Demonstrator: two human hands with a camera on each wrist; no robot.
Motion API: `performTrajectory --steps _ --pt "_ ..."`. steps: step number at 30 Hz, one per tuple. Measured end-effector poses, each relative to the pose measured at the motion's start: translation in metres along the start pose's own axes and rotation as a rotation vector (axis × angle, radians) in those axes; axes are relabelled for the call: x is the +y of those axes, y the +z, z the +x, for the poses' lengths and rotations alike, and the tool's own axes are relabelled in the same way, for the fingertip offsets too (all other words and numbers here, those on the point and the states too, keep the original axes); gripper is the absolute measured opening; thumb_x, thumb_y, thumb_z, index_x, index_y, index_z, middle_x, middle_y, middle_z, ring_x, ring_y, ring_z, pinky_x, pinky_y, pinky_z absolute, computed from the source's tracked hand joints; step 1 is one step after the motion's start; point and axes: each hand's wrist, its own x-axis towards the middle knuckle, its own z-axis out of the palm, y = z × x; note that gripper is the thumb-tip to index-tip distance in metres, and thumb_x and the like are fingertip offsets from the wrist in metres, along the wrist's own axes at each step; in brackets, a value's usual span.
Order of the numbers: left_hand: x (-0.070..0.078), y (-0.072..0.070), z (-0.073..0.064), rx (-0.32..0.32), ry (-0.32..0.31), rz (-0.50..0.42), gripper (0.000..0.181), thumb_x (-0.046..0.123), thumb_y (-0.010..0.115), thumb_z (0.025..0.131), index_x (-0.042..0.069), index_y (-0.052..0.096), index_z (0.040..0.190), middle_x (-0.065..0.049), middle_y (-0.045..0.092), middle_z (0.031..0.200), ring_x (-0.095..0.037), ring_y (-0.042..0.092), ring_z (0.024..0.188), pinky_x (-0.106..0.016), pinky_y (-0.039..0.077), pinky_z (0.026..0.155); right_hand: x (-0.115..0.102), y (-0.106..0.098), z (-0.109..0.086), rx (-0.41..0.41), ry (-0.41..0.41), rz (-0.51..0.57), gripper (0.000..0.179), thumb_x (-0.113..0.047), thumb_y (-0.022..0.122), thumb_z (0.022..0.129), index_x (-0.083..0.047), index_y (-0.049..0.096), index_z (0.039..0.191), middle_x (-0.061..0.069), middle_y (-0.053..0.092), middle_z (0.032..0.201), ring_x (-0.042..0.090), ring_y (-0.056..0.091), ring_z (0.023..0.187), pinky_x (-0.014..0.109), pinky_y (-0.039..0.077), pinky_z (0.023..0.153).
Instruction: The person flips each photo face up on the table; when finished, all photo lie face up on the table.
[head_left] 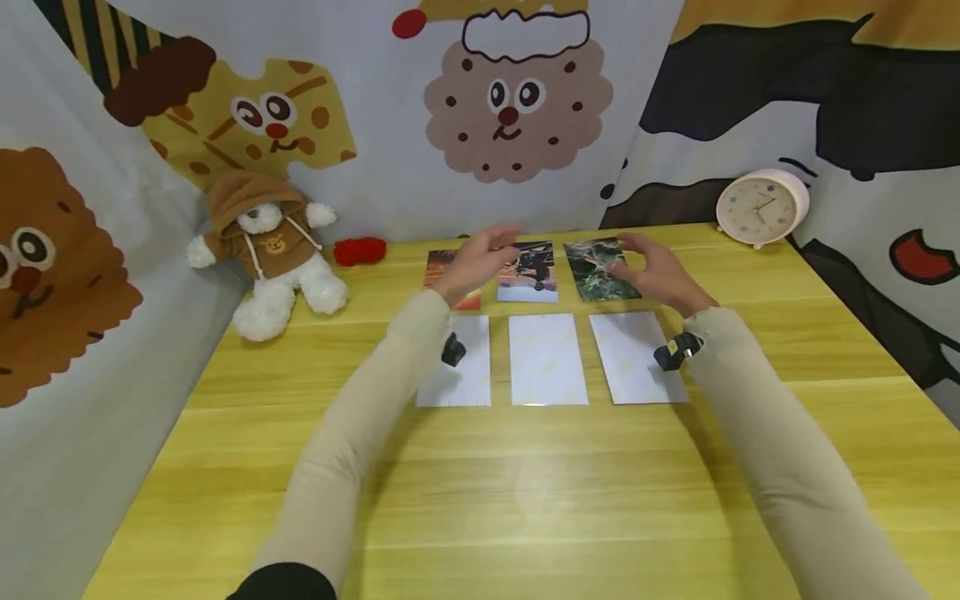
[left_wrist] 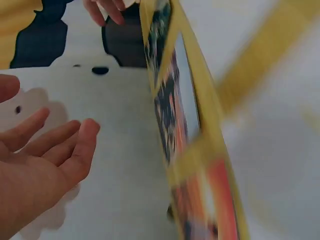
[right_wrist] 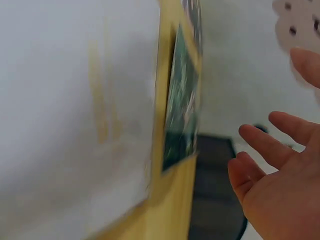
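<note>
Three picture cards lie in the back row: an orange-red card (head_left: 438, 265) partly hidden by my left hand, a middle card (head_left: 527, 283), and a green card (head_left: 596, 279). In front of them lie three white cards, the left one (head_left: 471, 375), the middle one (head_left: 548, 362) and the right one (head_left: 637, 367). My left hand (head_left: 480, 260) hovers over the orange-red card with fingers loosely bent and nothing held. Above the green card's right side is my right hand (head_left: 660, 273), fingers spread. Both wrist views show the left palm (left_wrist: 45, 170) and right palm (right_wrist: 285, 175) bare.
A white teddy bear (head_left: 277, 254) in a brown hoodie sits at the back left, beside a small red object (head_left: 360, 251). A pink round clock (head_left: 762, 207) stands at the back right. The wooden table (head_left: 525, 500) meets a cartoon-print curtain (head_left: 390, 167) behind.
</note>
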Motion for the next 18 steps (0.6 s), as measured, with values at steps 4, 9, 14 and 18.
performTrajectory --steps 4,9,14,18 --pt "-0.013 -0.024 -0.037 -0.052 0.004 0.192 0.052 0.031 0.051 0.104 0.020 0.041 0.154 -0.002 0.041 0.160 -0.024 0.043 0.145 -0.044 0.038 0.120 -0.017 0.011 -0.007 -0.027 -0.145 -0.050 0.067 -0.031 0.059 0.101 -0.002 0.032 0.155 0.027 0.038 0.156 0.046 0.034 0.146 0.065 0.027 0.119" --pt "-0.034 -0.045 -0.079 -0.120 0.026 0.358 0.055 0.027 0.052 0.104 0.010 0.038 0.155 -0.012 0.039 0.161 -0.036 0.040 0.146 -0.052 0.038 0.118 -0.046 0.034 -0.015 -0.093 -0.278 -0.083 0.061 -0.025 0.063 0.099 0.000 0.041 0.151 0.025 0.043 0.154 0.044 0.039 0.143 0.063 0.030 0.118" --pt "-0.054 -0.056 -0.114 -0.155 -0.065 0.338 0.060 0.029 0.053 0.104 0.011 0.033 0.157 -0.013 0.034 0.163 -0.039 0.040 0.146 -0.055 0.038 0.117 -0.075 0.063 -0.028 -0.217 -0.382 -0.124 0.062 -0.028 0.064 0.099 -0.003 0.042 0.151 0.021 0.045 0.154 0.042 0.038 0.144 0.062 0.026 0.120" --pt "-0.066 -0.060 -0.132 -0.172 -0.160 0.213 0.061 0.032 0.050 0.105 0.009 0.030 0.158 -0.017 0.034 0.162 -0.038 0.039 0.146 -0.055 0.038 0.116 -0.094 0.086 -0.038 -0.279 -0.485 -0.173 0.062 -0.029 0.067 0.097 -0.001 0.045 0.148 0.019 0.050 0.151 0.039 0.042 0.143 0.061 0.019 0.124"
